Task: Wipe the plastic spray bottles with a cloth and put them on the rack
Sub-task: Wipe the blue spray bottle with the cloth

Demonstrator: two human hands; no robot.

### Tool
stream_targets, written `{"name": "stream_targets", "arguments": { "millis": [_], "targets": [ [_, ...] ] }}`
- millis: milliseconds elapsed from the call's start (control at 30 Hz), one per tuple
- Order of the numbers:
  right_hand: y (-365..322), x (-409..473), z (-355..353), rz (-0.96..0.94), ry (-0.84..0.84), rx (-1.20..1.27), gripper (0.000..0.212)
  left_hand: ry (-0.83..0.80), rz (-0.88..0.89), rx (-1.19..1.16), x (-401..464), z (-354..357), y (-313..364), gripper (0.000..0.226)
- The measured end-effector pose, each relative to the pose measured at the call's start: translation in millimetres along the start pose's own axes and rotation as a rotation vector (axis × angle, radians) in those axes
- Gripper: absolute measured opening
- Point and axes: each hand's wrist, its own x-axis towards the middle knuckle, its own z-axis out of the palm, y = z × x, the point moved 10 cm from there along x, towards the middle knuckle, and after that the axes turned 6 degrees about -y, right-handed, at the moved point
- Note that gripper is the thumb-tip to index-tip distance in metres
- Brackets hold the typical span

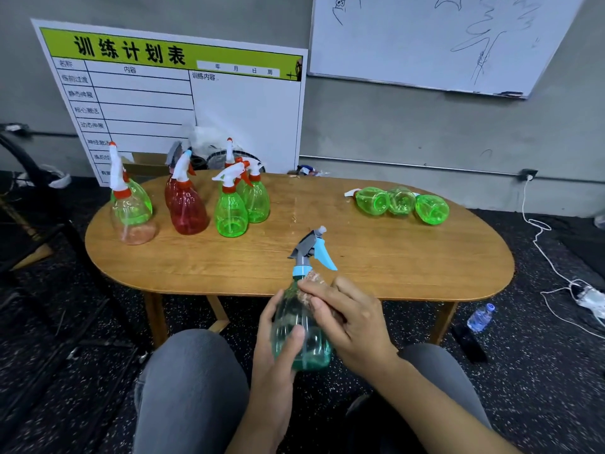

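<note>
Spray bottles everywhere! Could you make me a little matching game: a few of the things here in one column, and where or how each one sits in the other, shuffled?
Things:
1. teal plastic spray bottle with a grey and blue trigger head
2. dark red plastic spray bottle
3. three bright green plastic bottles
4. small clear plastic water bottle with a blue cap

Places or states:
A. lying on their sides at the table's right end
B. lying on the floor, right of the table
C. held in both hands above the lap
D. standing upright on the table's left part

Pairs: 1-C, 2-D, 3-A, 4-B
</note>
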Motion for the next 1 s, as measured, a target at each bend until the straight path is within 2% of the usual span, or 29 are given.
{"name": "stream_targets", "arguments": {
  "millis": [133, 233, 333, 433, 567, 733, 800, 900, 1000],
  "targets": [
    [26, -11, -12, 0.196, 0.079, 0.136, 0.029, 0.026, -0.035, -0.075, 2, -1, -2, 0.061],
    [28, -1, -22, 0.243, 0.112, 0.181, 0.028, 0.026, -0.04, -0.073, 2, -1, -2, 0.052],
    [25, 11, -14, 0.262, 0.03, 0.157, 0.036, -0.009, -0.052, -0.061, 2, 4, -3, 0.058],
    [22, 9, 9, 0.277, -0.107, 0.045, 0.044, 0.011, -0.059, -0.025, 3, 0, -5, 0.048],
    [-6, -3, 13, 0.078, -0.123, -0.076, 0.038, 0.047, -0.057, 0.003, 2, -8, -7, 0.051],
    [-62, -45, 24, -0.391, -0.253, -0.186, 0.024, 0.03, -0.03, -0.048, 0, -6, -4, 0.047],
    [-68, -48, 21, -0.449, -0.243, -0.227, 0.024, 0.024, -0.036, -0.041, 0, -5, -2, 0.046],
    [-56, -28, 16, -0.368, -0.193, -0.235, 0.025, 0.056, -0.041, 0.018, 3, -8, -2, 0.046],
    [-19, 3, 7, -0.07, -0.12, -0.16, 0.036, 0.071, -0.047, 0.078, 4, -8, -3, 0.045]
  ]
}}
